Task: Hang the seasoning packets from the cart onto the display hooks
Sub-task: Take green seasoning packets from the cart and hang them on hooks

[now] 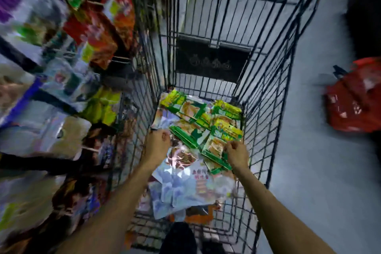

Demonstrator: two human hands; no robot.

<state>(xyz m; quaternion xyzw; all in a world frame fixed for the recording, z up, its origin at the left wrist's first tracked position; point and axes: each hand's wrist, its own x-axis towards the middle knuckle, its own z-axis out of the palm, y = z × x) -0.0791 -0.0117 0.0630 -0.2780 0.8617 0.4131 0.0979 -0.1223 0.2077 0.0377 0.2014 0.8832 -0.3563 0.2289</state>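
Both hands down inside wire cart (266, 97); seasoning packets (191, 109), green/yellow, lie in loose heap on cart bottom, partly over larger pale bags (185, 187); R hand (236, 153): fingers curled, pinching edge of one green packet (214, 147) at heap's near-right side; L hand (158, 142): fingers curled tight at heap's left edge, can't tell if gripping anything (blur); display rack (61, 68) w/ hanging packs just left of cart, badly smeared; red bag (354, 101) on floor (309, 171) to right, apart from cart.
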